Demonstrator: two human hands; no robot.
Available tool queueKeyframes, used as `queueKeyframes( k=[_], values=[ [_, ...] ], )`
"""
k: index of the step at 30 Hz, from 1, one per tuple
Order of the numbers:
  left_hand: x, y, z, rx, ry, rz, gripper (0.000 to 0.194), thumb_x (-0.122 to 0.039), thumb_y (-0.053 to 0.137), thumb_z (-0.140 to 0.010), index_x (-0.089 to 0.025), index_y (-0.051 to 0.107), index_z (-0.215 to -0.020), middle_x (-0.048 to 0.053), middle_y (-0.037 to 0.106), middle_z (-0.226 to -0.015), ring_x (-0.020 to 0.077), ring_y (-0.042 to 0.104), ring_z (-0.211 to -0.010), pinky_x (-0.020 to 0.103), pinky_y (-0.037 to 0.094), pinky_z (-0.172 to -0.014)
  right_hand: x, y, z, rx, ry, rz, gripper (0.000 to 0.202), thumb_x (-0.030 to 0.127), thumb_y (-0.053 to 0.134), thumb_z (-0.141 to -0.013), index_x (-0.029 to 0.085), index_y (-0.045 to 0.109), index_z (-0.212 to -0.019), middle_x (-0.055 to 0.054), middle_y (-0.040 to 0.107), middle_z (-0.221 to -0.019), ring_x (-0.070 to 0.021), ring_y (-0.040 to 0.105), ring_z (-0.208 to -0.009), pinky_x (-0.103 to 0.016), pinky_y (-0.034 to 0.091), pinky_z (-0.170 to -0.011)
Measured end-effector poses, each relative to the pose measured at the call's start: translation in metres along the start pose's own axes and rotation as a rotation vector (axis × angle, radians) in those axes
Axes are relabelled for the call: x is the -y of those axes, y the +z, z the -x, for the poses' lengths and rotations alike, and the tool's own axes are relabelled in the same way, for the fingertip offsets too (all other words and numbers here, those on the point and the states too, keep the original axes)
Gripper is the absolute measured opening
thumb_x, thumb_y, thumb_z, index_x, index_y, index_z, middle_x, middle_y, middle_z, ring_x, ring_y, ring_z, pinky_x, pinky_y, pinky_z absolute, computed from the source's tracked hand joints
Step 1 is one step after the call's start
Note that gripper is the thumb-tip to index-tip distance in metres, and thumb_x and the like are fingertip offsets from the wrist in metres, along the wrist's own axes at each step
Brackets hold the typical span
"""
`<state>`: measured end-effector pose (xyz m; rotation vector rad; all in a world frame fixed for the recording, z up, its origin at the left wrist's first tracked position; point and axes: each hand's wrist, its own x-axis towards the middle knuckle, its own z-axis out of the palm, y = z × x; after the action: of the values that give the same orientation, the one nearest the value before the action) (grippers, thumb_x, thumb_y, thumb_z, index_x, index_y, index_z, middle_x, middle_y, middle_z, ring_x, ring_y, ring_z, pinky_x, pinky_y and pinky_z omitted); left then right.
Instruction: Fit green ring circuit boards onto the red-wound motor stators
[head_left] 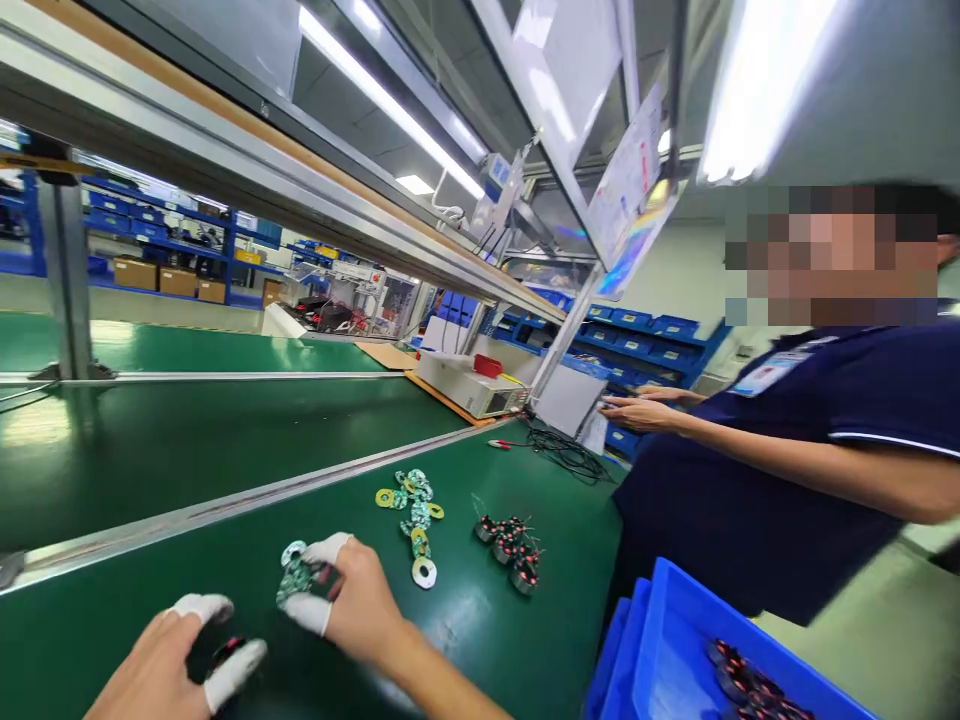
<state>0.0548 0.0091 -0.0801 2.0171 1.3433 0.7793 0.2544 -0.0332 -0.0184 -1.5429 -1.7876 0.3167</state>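
My left hand (pixel 169 660), with white finger cots on thumb and forefinger, curls around a small round black part with red on it (pixel 227 652) at the lower left. The palm side and the other fingers are hidden. To its right, my right hand (pixel 356 595), also in white finger cots, has thumb and forefinger on a few green-and-white ring-shaped boards (pixel 295 577). Something dark and reddish shows inside that grip, too blurred to name. Beyond it lies a loose group of green, yellow and white rings (pixel 420 515). Several black round parts with red tops (pixel 514 550) sit further right.
The green tabletop (pixel 225 440) is crossed by a metal strip. A blue bin (pixel 675 640) with more black-and-red parts stands at the lower right. Black cables (pixel 570 450) lie by a white instrument box (pixel 472 383). Another person (pixel 765 450) stands on the right; a shelf beam runs overhead.
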Motion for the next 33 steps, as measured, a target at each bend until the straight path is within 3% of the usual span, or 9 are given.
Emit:
queueKeyframes(
  k=[3, 6, 9, 17, 25, 33],
  values=[
    [-0.015, -0.008, 0.018, 0.094, 0.040, -0.124, 0.041, -0.055, 0.060, -0.068, -0.020, 0.065, -0.087, 0.008, 0.064, -0.090, 0.0288, 0.056, -0.090, 0.039, 0.043, -0.082, -0.003, 0.000, -0.003, 0.057, 0.055, -0.106, 0.026, 0.028, 0.070, -0.061, 0.019, 0.068, -0.085, -0.001, 0.060, -0.072, -0.0152, 0.055, -0.064, -0.025, 0.044, -0.058],
    [-0.035, -0.014, 0.024, 0.086, 0.070, -0.189, 0.029, -0.043, 0.062, -0.071, -0.019, 0.063, -0.087, 0.007, 0.061, -0.091, 0.0256, 0.053, -0.089, 0.036, 0.041, -0.080, -0.008, 0.004, -0.005, 0.128, 0.095, -0.200, 0.023, 0.024, 0.065, -0.063, 0.017, 0.067, -0.085, -0.002, 0.059, -0.073, -0.0152, 0.055, -0.065, -0.025, 0.044, -0.058],
    [-0.043, -0.019, 0.023, 0.098, 0.055, -0.242, 0.029, -0.040, 0.067, -0.068, -0.017, 0.061, -0.085, 0.007, 0.059, -0.090, 0.0250, 0.051, -0.088, 0.036, 0.040, -0.078, -0.011, 0.008, -0.007, 0.192, 0.122, -0.263, 0.021, 0.024, 0.063, -0.064, 0.016, 0.066, -0.083, -0.002, 0.058, -0.073, -0.0154, 0.055, -0.064, -0.026, 0.044, -0.057],
    [-0.042, -0.025, 0.021, 0.129, 0.106, -0.340, 0.039, -0.049, 0.072, -0.065, -0.016, 0.061, -0.082, 0.007, 0.059, -0.087, 0.0257, 0.049, -0.085, 0.037, 0.037, -0.072, 0.001, 0.013, -0.007, 0.312, 0.185, -0.332, 0.023, 0.029, 0.062, -0.064, 0.013, 0.064, -0.079, -0.002, 0.057, -0.068, -0.0156, 0.052, -0.063, -0.025, 0.041, -0.051],
    [-0.044, -0.026, 0.017, 0.181, 0.101, -0.436, 0.045, -0.057, 0.071, -0.062, -0.016, 0.062, -0.077, 0.007, 0.061, -0.085, 0.0269, 0.050, -0.087, 0.036, 0.038, -0.071, 0.008, 0.012, -0.008, 0.348, 0.242, -0.363, 0.022, 0.030, 0.062, -0.062, 0.014, 0.062, -0.077, -0.003, 0.055, -0.070, -0.0151, 0.050, -0.063, -0.024, 0.041, -0.051],
    [-0.040, -0.022, 0.018, 0.140, 0.131, -0.470, 0.049, -0.060, 0.071, -0.060, -0.015, 0.062, -0.078, 0.007, 0.061, -0.082, 0.0262, 0.051, -0.085, 0.036, 0.039, -0.072, 0.012, 0.012, -0.010, 0.355, 0.275, -0.435, 0.022, 0.031, 0.064, -0.061, 0.015, 0.060, -0.076, -0.002, 0.052, -0.071, -0.0140, 0.049, -0.062, -0.022, 0.041, -0.048]
  ],
)
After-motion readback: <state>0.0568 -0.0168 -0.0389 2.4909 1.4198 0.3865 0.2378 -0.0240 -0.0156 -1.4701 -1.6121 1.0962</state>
